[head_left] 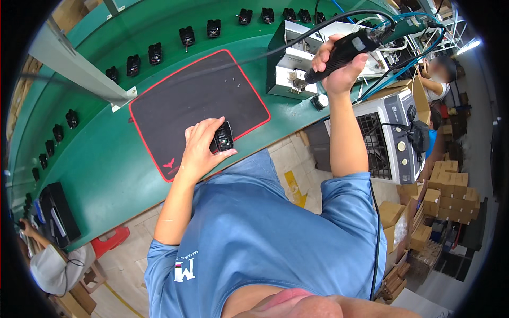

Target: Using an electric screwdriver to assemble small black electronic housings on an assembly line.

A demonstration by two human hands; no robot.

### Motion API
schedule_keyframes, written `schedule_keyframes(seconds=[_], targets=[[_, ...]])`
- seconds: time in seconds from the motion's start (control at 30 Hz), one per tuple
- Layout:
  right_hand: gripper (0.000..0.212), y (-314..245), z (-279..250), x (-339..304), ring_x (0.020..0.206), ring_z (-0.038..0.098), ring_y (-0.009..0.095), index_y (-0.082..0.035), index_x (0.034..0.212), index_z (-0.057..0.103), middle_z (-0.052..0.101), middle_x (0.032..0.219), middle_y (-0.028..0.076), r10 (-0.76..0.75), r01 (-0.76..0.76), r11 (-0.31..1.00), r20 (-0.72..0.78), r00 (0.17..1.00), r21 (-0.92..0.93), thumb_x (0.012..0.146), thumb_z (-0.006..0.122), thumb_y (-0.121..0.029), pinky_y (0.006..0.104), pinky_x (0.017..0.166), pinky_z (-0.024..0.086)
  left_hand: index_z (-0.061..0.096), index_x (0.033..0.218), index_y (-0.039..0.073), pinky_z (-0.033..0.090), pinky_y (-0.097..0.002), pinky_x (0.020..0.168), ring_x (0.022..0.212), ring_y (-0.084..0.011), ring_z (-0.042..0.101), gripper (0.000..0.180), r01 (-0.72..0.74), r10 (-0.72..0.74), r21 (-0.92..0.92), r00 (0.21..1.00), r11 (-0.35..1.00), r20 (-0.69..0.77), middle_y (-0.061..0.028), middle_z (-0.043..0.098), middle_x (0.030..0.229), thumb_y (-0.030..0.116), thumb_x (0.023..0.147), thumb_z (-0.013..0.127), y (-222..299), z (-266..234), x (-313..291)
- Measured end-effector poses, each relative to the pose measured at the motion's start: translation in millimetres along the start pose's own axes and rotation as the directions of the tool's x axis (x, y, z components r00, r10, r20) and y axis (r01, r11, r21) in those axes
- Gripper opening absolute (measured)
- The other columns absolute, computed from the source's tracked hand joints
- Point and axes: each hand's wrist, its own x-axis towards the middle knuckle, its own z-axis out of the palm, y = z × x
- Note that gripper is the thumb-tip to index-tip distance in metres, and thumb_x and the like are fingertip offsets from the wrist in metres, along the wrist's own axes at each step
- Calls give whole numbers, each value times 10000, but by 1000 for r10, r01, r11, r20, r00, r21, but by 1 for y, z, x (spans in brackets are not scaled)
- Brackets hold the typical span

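My left hand (199,146) is closed around a small black plastic housing (224,137), whose open side shows parts and a bit of circuit board. It rests at the near edge of a dark grey mat (196,90) with a red border. Raised to the right, my right hand (343,79) grips a black electric screwdriver (347,49) with a cable at its back end. The tool's tip points down-left, close to a metal screw feeder (291,79). Whether the tip touches the feeder, I cannot tell.
Several black housings (186,36) line the green conveyor behind the green bench (101,180). A small white-topped round container (319,101) stands beside the feeder. An air cooler (395,138) and cartons (450,185) are on the right. Other people sit at far left and far right.
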Motion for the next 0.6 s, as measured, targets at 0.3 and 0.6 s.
schedule_keyframes(seconds=[0.3, 0.6], targets=[[963, 5, 134, -79, 553, 555, 160, -17, 1294, 470, 544, 745, 71, -10, -2, 975, 52, 999, 223, 825, 376, -853, 320, 518, 502, 557, 1317, 85, 359, -405, 976, 1146, -276, 558, 828, 7, -7, 17, 1000, 1000, 20, -92, 589, 1223, 341, 604, 892, 2, -3, -1], [907, 43, 173, -102, 587, 576, 114, 47, 1173, 501, 571, 723, 78, 42, -50, 974, 41, 998, 221, 803, 566, -778, 232, 527, 455, 575, 1257, 98, 355, -374, 885, 1065, -245, 558, 785, -46, 45, -30, 998, 998, -40, -48, 599, 1160, 332, 580, 896, 1, 0, -2]])
